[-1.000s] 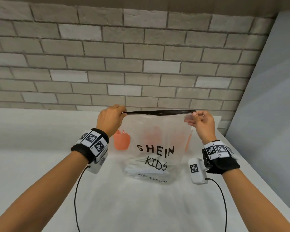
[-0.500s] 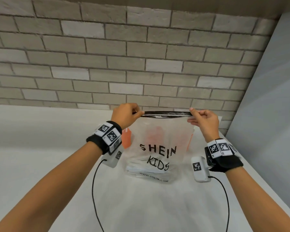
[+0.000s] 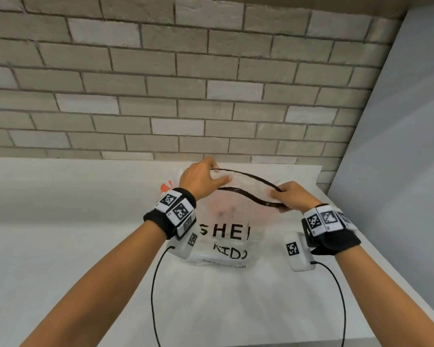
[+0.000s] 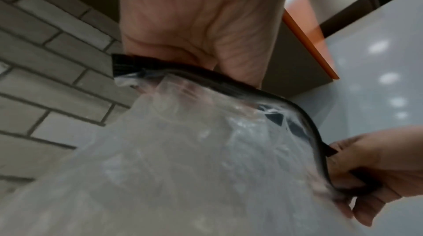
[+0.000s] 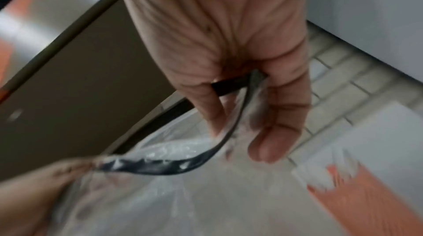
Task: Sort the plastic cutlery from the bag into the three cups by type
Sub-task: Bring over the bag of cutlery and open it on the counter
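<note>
A frosted plastic bag (image 3: 226,236) printed "SHEIN KIDS" stands on the white table, its black zip rim (image 3: 246,194) spread into an open loop. My left hand (image 3: 201,179) grips the far-left end of the rim; the left wrist view shows the rim (image 4: 228,80) running under that palm. My right hand (image 3: 290,196) pinches the near-right end, fingers curled round the black strip (image 5: 233,84). White cutlery (image 3: 211,260) lies blurred at the bag's bottom. An orange cup (image 3: 166,187) peeks out behind the left wrist; another orange cup (image 5: 366,196) shows beside the bag.
A brick wall (image 3: 186,83) closes off the back of the white table (image 3: 60,246). A grey panel (image 3: 398,159) bounds the right side. Black cables (image 3: 153,296) hang from both wrist cameras over the table front.
The bag's zip rim was a straight closed line between my hands; now its two sides are pulled apart into an open mouth. My hands have moved lower and closer together.
</note>
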`<state>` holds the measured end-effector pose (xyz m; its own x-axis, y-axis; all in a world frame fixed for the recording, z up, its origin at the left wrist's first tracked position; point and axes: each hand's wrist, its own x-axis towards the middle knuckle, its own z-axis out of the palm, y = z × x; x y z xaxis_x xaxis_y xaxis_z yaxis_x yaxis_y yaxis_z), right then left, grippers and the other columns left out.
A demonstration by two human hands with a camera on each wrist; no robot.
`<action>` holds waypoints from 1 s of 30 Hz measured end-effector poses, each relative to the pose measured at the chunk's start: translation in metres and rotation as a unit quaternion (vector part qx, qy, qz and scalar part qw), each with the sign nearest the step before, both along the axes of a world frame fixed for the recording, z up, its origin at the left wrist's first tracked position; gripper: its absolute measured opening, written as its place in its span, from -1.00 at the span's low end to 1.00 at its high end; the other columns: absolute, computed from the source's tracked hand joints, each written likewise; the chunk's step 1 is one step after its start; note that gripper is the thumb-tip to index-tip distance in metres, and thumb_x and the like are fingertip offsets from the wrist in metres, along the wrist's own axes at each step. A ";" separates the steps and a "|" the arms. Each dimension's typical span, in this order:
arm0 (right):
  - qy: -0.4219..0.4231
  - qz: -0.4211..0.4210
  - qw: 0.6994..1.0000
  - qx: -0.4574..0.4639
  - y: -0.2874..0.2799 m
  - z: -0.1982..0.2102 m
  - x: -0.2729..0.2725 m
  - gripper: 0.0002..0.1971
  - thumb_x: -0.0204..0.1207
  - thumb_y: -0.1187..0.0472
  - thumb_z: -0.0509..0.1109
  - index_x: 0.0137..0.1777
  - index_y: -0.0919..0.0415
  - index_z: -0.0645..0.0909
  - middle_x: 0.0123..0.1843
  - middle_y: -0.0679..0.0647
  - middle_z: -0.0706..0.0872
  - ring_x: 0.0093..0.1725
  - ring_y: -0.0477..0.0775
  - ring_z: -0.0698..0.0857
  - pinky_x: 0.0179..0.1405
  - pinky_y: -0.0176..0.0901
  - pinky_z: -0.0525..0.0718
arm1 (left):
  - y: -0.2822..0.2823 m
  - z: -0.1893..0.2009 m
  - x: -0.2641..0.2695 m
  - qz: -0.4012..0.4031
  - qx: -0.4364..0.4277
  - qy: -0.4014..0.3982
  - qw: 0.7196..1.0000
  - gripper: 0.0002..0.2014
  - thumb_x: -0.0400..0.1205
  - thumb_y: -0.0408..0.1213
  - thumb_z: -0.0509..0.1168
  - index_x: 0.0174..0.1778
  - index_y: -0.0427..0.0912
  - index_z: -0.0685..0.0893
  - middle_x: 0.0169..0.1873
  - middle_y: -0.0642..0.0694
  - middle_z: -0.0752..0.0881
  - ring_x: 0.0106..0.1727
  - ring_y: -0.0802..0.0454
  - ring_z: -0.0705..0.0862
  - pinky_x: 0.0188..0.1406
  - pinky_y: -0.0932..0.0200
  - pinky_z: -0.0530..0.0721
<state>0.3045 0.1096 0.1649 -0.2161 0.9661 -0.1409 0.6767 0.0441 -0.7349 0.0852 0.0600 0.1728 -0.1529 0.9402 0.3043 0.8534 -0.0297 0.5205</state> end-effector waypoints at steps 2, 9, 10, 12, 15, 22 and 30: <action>0.211 -0.032 0.974 -0.077 0.000 -0.005 0.002 -0.85 0.63 0.31 0.25 0.06 0.40 0.57 -0.23 0.19 0.64 -0.29 0.08 0.64 -0.41 -0.25 0.75 | -0.002 -0.003 -0.003 0.015 -0.042 0.065 0.997 -0.49 0.48 0.16 0.36 0.15 -0.16 0.53 -0.06 -0.06 0.62 0.02 -0.10 0.61 -0.15 0.14 0.45; 0.542 -0.106 0.794 -0.254 -0.008 -0.016 -0.015 -0.72 0.66 0.44 0.04 -0.20 0.37 0.53 -0.55 0.17 0.74 -0.56 0.06 0.75 -0.62 -0.15 0.69 | -0.004 -0.062 0.000 0.057 -0.245 0.196 0.948 -0.76 0.62 -0.21 0.21 0.12 -0.25 0.62 0.03 -0.14 0.71 0.09 -0.13 0.68 0.01 0.10 0.59; 0.558 -0.121 0.776 -0.268 -0.009 -0.022 -0.018 -0.71 0.66 0.44 0.03 -0.23 0.35 0.51 -0.60 0.15 0.70 -0.63 0.05 0.70 -0.67 -0.19 0.67 | -0.005 -0.069 0.001 0.065 -0.260 0.171 0.948 -0.77 0.63 -0.28 0.17 0.12 -0.27 0.63 0.05 -0.16 0.71 0.10 -0.15 0.68 0.03 0.08 0.62; 0.557 -0.125 0.776 -0.269 -0.010 -0.036 -0.019 -0.70 0.63 0.45 0.02 -0.28 0.28 0.46 -0.67 0.02 0.59 -0.70 -0.05 0.58 -0.66 -0.36 0.58 | -0.008 -0.078 -0.001 0.089 -0.248 0.107 0.959 -0.77 0.66 -0.34 0.12 0.14 -0.36 0.57 0.01 -0.15 0.64 0.11 -0.16 0.64 0.07 0.07 0.59; 0.400 -0.047 0.894 -0.197 -0.012 -0.063 -0.013 -0.78 0.61 0.41 0.11 -0.18 0.20 0.53 -0.59 -0.05 0.54 -0.64 -0.13 0.49 -0.66 -0.40 0.49 | -0.007 -0.087 -0.014 0.131 -0.241 -0.156 0.949 -0.74 0.68 -0.34 0.11 0.19 -0.44 0.48 0.09 -0.23 0.57 0.12 -0.25 0.57 0.13 -0.05 0.59; 0.063 0.194 0.973 -0.110 -0.038 -0.100 -0.013 -0.85 0.49 0.20 0.45 -0.04 0.24 0.59 -0.36 -0.05 0.58 -0.42 -0.14 0.52 -0.54 -0.45 0.43 | -0.004 -0.093 -0.014 0.157 -0.157 -0.670 0.709 -0.77 0.70 -0.38 0.08 -0.30 -0.18 0.42 -0.28 -0.10 0.47 -0.34 0.05 0.46 -0.37 0.19 0.51; 0.409 0.077 0.854 -0.312 -0.006 -0.100 0.015 -0.57 0.15 0.09 0.65 -0.01 0.29 0.72 -0.08 0.26 0.74 -0.14 0.11 0.78 -0.15 -0.03 0.80 | -0.011 -0.121 -0.030 0.070 -0.233 -0.350 0.905 -0.79 0.56 -0.18 0.38 -0.20 -0.28 0.60 -0.55 -0.08 0.45 -0.69 0.12 0.39 -0.76 0.37 0.36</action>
<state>0.3197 0.1037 0.0645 -0.6070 0.7091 -0.3587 -0.0531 -0.4866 -0.8720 0.0554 0.0485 0.0518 -0.2827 0.8979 -0.3375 0.2876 0.4150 0.8632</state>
